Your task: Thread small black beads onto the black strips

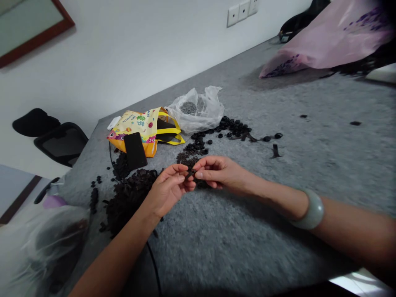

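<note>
Near the middle of the view, my left hand (170,187) and my right hand (218,172) meet fingertip to fingertip. Between them is a small dark strip (189,175), pinched by the left thumb and fingers. The right thumb and forefinger close on its other end, where part of it is hidden. Just beyond the hands lie tiny dark pieces (185,157) and a spread of round black buttons (235,127). Left of my left hand is a heap of dark fabric-like strips (130,198).
A yellow patterned bag (136,119) with a black phone (135,151) against it stands behind the heap. A clear plastic bag (201,109) holds small grey bits. A pink bag (324,39) lies far right; a black cable (154,264) runs near my left forearm.
</note>
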`<state>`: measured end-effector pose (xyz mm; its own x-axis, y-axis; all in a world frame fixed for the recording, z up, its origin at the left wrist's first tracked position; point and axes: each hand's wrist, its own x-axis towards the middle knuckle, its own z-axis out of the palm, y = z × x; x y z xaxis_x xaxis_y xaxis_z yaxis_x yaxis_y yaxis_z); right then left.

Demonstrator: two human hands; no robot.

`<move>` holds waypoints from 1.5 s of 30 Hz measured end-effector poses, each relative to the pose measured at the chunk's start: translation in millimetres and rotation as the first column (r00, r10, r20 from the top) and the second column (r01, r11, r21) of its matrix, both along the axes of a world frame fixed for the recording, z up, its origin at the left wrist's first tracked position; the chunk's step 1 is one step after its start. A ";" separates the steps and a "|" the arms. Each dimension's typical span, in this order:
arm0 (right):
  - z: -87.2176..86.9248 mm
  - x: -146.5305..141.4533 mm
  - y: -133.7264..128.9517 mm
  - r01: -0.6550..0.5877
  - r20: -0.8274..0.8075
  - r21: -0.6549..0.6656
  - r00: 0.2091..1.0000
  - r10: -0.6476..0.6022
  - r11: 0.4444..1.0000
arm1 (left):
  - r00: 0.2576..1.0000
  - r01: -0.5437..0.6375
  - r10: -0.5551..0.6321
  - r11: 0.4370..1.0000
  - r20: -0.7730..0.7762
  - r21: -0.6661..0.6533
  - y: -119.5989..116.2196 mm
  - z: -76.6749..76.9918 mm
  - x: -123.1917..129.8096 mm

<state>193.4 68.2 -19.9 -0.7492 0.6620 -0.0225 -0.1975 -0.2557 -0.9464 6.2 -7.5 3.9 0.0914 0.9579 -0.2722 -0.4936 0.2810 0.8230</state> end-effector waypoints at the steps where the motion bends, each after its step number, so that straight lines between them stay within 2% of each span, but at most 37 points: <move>1: 0.1 -0.2 -0.2 0.002 -0.005 -0.052 1.000 -0.002 0.999 | 1.000 0.005 -0.005 1.000 0.004 0.007 0.0 -0.7 0.3; 3: 0.5 -0.3 -0.6 0.004 -0.016 -0.182 1.000 -0.007 0.983 | 1.000 0.017 -0.018 1.000 0.024 0.025 -0.3 -1.7 0.3; 6: 0.4 -0.8 -0.9 -0.022 -0.046 -0.381 0.999 0.004 0.925 | 0.999 0.001 -0.003 0.999 0.037 0.055 -0.2 -3.5 -0.1; 9: -0.1 -2.4 -1.9 -0.050 -0.057 -0.434 0.998 0.028 0.899 | 1.000 -0.008 0.007 0.998 0.003 0.067 0.2 -6.1 0.5; 14: -1.0 -4.8 -5.0 -0.077 -0.045 -0.382 0.997 0.065 0.921 | 1.000 0.004 -0.003 0.998 -0.016 0.064 -0.6 -7.4 1.0; 19: -4.7 -4.3 -4.7 -0.109 -0.051 -0.397 0.994 0.096 0.911 | 0.999 0.042 -0.042 0.999 -0.021 -0.005 -1.3 -1.8 -0.7; 25: -9.8 -5.9 -5.4 -0.117 -0.052 -0.409 0.993 0.105 0.905 | 0.989 0.027 -0.041 0.994 -0.141 -0.102 -2.1 3.6 0.0; 35: -10.1 -7.6 -8.8 -0.137 -0.054 -0.425 0.991 0.126 0.895 | 0.978 0.060 -0.077 0.994 -0.196 -0.090 -4.8 8.5 4.0; 41: -9.0 -7.1 -9.1 -0.097 0.015 -0.265 0.994 0.105 0.959 | 0.963 0.066 -0.083 0.995 -0.255 -0.075 -4.8 10.7 5.2; 45: -8.1 -5.8 -6.7 -0.064 0.059 -0.084 0.996 0.069 0.994 | 0.961 0.076 -0.089 0.995 -0.261 -0.059 -4.9 11.6 4.9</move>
<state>187.6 61.6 -28.1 -0.7868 0.6049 -0.1222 -0.1198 -0.3439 -0.9313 11.1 -12.4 15.5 0.0888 0.9352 -0.3427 -0.2351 0.3540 0.9052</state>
